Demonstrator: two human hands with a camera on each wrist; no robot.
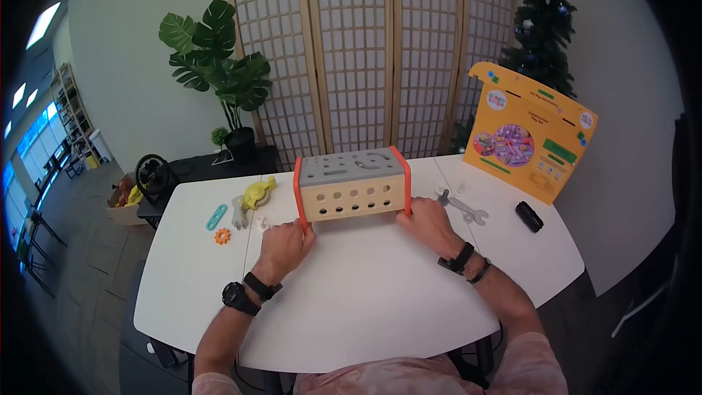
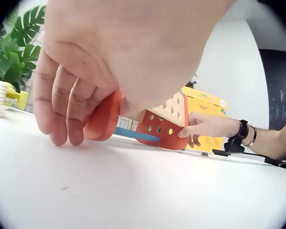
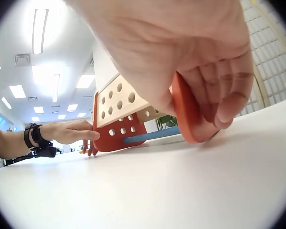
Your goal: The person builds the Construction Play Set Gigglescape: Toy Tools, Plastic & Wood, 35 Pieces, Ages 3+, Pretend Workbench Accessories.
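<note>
Near the table's far edge, around its middle, the box (image 1: 356, 184) is sitting with its red ends (image 1: 406, 183) seemingly resting on the table (image 1: 365, 285). And it's a double grip: the left hand (image 1: 284, 250) is clasping the left end, the right hand (image 1: 430, 225) is clasping the right, fingers curling on the outside, thumbs inside. Holding both ends is probably keeping the long body level and evenly supported. Both forearms (image 1: 223, 336) are slanting inward from the near edge, fingertips sitting close to the tabletop. Out toward the left edge, the gear (image 1: 218, 236), strip (image 1: 216, 216) and yellow piece (image 1: 259, 192) are lying aside, presumably keeping out of the box's way; toward the right edge, the wrench (image 1: 461, 206) is doing likewise. Beyond it, the carton (image 1: 530, 135) is standing by the far right corner, the black case (image 1: 529, 216) lying near.
</note>
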